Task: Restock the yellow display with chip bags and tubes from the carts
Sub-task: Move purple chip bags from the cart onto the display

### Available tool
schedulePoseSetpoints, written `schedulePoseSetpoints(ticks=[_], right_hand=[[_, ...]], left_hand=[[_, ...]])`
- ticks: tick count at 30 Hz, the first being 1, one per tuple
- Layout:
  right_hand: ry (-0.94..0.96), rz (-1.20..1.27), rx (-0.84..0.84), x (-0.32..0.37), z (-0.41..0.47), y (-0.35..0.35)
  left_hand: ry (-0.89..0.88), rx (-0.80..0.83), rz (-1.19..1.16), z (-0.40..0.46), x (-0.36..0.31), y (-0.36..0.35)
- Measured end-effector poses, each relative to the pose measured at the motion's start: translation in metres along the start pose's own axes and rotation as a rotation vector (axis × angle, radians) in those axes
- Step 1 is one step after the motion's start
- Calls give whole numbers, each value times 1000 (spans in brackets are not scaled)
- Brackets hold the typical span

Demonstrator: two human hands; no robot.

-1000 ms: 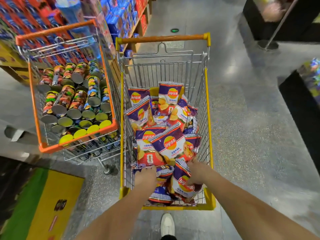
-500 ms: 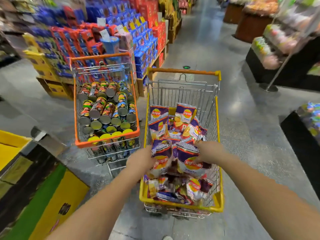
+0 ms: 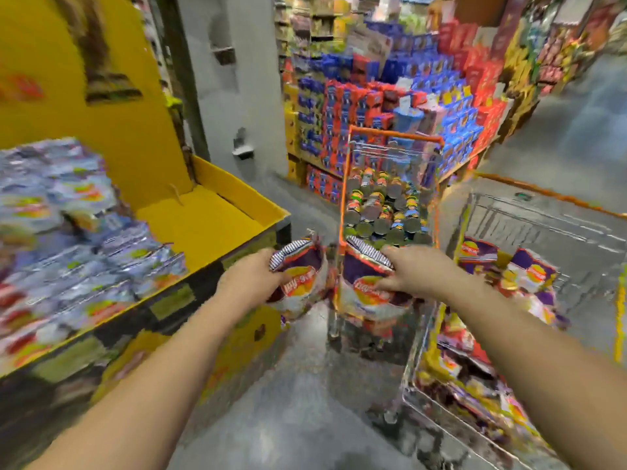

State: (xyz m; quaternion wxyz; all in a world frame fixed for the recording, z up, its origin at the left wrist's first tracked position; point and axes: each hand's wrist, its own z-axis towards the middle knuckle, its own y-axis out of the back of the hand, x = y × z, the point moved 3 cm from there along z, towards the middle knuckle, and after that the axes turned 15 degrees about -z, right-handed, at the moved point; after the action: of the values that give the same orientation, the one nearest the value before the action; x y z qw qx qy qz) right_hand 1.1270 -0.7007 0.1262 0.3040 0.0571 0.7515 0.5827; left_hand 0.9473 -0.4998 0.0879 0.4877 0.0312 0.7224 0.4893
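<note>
Left hand (image 3: 252, 283) grips one chip bag (image 3: 300, 283), right hand (image 3: 412, 278) another (image 3: 368, 293) — both held just right of the yellow display (image 3: 234, 195). Bags judged light, puffy, crushable — hold by the crimped top seam.

Grey speckled floor (image 3: 305, 418) fills lower centre of frame and runs up right edge. Yellow display (image 3: 237, 198) stands on it at left; blurred foil bags (image 3: 68, 252) piled in its left part, bare yellow tray bottom at centre. Orange-framed cart (image 3: 393, 184) stands on floor at centre, loaded with tubes (image 3: 380, 212). Wire cart (image 3: 543, 212) stands at right, holding purple chip bags (image 3: 481, 354). Stacked red and blue boxes (image 3: 390, 106) rise behind, upper centre.
</note>
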Motion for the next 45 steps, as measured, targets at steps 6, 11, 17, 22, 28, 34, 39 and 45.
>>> schedulePoseSetpoints(ticks=[6, 11, 17, 22, 28, 34, 39, 45], right_hand=[[337, 22, -45, 143, 66, 73], [539, 114, -75, 235, 112, 126], [711, 127, -172, 332, 185, 182], [814, 100, -270, 402, 264, 233], [908, 99, -376, 463, 343, 306], [926, 153, -466, 512, 402, 382], [914, 170, -665, 548, 447, 446], [644, 44, -769, 614, 509, 503]], left_hand=[[206, -111, 45, -57, 124, 119], [303, -214, 85, -90, 188, 196], [375, -322, 111, -92, 247, 274], [434, -387, 143, -61, 295, 347], [455, -405, 275, -19, 333, 435], [442, -505, 357, 10, 365, 535], [405, -590, 385, 31, 392, 621], [328, -582, 480, 80, 455, 714]])
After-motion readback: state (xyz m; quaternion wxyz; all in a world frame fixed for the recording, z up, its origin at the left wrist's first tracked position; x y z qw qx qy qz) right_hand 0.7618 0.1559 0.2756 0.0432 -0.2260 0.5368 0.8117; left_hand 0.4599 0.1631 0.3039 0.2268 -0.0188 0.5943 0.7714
